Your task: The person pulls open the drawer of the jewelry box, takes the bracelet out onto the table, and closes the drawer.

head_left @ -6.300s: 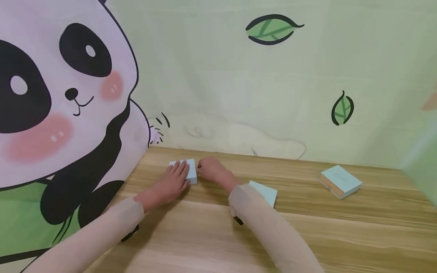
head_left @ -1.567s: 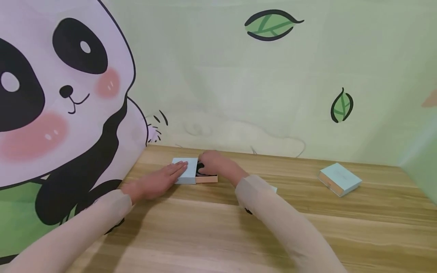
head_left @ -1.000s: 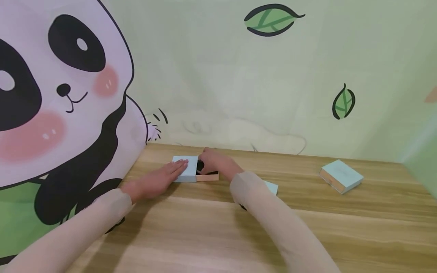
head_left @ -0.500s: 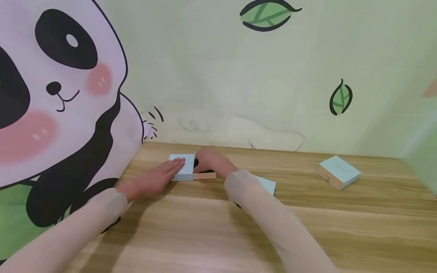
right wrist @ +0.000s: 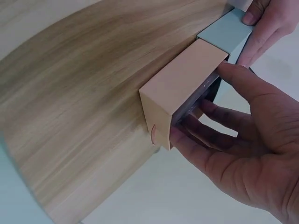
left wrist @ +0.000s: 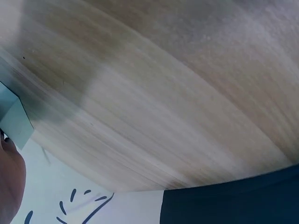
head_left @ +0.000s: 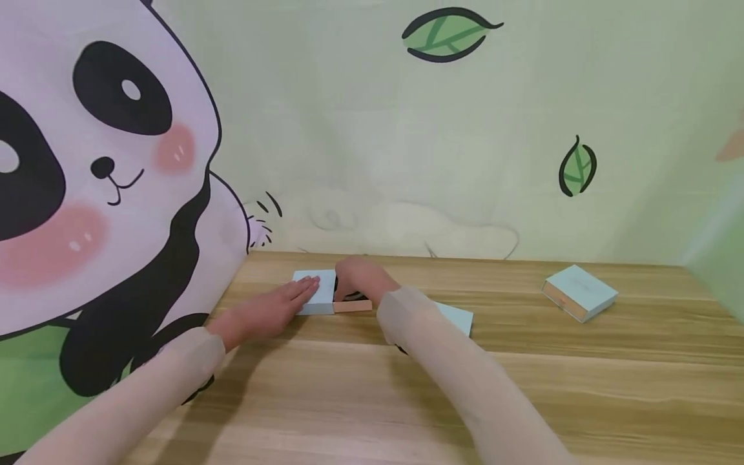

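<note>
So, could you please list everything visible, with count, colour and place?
Open box: 1, light blue, left of centre.
Drawer: 1, peach, partly pulled out.
Contents: count unclear, dark, inside.
Second box: 1, light blue and peach, right.
Third item: 1, light blue, partly behind right sleeve.
Table: 1, brown wood, beneath.
Backdrop: 1, pale green, behind.
Panda print: 1, black and white, left.
Leaf prints: 2, green, backdrop.
Wrist pieces: 2, black, under sleeves.
Sleeves: 2, beige, on arms.
Left hand: 1, bare, on open box.
Right hand: 1, bare, fingers in drawer.

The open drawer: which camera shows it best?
Right wrist: the drawer appears close up, side and end visible. Head shows mainly one side, the right hand covering much else; left wrist shows none of it.
</note>
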Available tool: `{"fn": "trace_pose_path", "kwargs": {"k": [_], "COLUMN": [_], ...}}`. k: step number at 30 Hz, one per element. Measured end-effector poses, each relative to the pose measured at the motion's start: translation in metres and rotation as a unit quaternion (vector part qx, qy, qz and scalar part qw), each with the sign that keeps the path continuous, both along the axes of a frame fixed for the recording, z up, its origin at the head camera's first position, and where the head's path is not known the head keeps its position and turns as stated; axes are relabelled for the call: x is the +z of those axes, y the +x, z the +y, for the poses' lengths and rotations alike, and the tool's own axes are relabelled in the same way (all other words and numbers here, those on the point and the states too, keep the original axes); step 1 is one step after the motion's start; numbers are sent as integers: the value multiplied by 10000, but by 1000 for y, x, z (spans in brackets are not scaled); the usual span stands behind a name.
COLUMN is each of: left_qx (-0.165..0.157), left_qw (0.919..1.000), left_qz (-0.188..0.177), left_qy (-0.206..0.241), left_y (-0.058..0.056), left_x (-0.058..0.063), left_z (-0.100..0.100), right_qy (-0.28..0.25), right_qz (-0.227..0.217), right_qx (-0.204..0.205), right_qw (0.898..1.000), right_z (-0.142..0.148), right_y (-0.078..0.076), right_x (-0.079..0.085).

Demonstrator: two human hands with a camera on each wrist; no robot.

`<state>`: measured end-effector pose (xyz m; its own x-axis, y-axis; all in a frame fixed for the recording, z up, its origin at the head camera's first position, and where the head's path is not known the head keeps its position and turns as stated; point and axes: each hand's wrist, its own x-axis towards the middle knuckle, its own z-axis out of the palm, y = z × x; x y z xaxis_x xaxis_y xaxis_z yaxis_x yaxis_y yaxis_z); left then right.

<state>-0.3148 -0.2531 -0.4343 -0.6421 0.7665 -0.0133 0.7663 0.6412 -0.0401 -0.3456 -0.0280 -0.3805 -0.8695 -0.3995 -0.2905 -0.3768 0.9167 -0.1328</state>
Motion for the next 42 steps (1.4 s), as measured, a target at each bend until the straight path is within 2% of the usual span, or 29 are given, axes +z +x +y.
{"fn": "trace_pose_path", "kwargs": {"k": [5,10,14,21,26,35,39,42], "left_qx": [45,-43,-75,-108,-67,-102,-193,-343], "left_qw": [10000,10000,9999,9998,9998,9997,9991,9978], "left_qz": [75,-20,87,92,39,17,255,410], "left_qy": [40,15,83,107,189,234,282,397], "left_y": [1,2,1,-2,-3,-3,-4,-4], "left_x": [-6,-7,-6,-7,-9,-9,-13,-15], "left_z": [0,-1,-1,-2,-4,-6,-7,-8], "right_qy": [-183,-544,-688,-579,-649,-758,-1071,-969], "right_qz": [187,87,122,133,71,354,343,453], "right_qx": [150,160,41,34,326,899,1001,1169], "right_qw": [9995,9984,9975,9982,9973,9924,9886,9874], "right_z": [2,5,8,14,19,20,19,19], "right_y": [-1,-3,-3,2,7,21,29,34], "right_x": [-5,-9,-6,5,9,-3,-4,-5]}}
